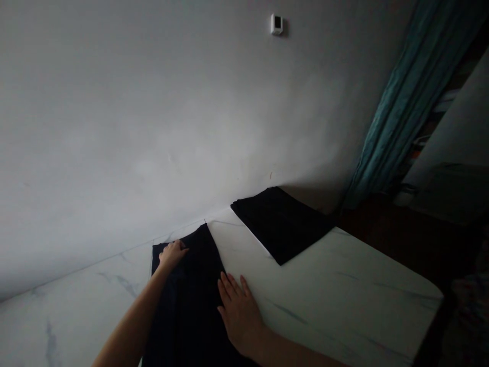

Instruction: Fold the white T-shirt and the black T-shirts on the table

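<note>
Near the folded black cloth, my left grip pinches the dark fabric while my open right grip braces its edge, apparently to steady it

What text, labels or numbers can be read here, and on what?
Nothing legible. The only possible marking is on the small white wall-mounted device, and its dark patch is too small to read. No lettering shows on the spread dark cloth, the folded black cloth or the white marble-patterned table top.
</note>
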A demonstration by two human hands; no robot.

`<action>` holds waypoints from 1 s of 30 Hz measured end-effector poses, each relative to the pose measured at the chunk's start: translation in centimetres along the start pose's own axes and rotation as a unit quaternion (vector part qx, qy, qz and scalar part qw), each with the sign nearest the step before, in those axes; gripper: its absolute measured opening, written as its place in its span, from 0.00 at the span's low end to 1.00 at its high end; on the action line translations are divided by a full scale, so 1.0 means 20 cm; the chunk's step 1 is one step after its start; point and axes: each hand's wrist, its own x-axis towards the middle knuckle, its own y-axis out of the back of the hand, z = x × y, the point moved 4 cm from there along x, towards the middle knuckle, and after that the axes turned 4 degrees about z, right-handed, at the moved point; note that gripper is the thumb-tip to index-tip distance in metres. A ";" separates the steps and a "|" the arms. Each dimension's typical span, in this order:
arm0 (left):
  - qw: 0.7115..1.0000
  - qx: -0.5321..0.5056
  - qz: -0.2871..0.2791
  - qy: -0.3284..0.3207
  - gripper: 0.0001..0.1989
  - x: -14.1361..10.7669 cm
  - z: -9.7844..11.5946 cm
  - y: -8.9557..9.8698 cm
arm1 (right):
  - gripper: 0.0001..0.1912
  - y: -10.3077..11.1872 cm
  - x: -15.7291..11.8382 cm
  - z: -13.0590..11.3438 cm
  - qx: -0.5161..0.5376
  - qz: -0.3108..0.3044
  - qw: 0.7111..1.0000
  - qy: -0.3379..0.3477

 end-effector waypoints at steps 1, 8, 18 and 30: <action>1.000 -0.005 0.002 -0.007 0.12 0.01 0.00 0.00 | 0.30 0.01 0.00 0.00 0.005 0.002 1.000 0.001; 0.998 -0.003 0.046 -0.036 0.14 0.03 0.01 0.04 | 0.30 0.06 -0.02 -0.01 0.025 -0.007 1.000 0.003; 0.990 0.055 0.073 -0.107 0.12 0.00 0.06 0.02 | 0.30 0.09 0.00 -0.04 -0.009 -0.039 0.999 0.012; 0.939 0.006 0.173 -0.296 0.19 -0.41 0.45 -0.09 | 0.39 0.09 -0.38 -0.04 -0.035 -0.064 0.977 0.200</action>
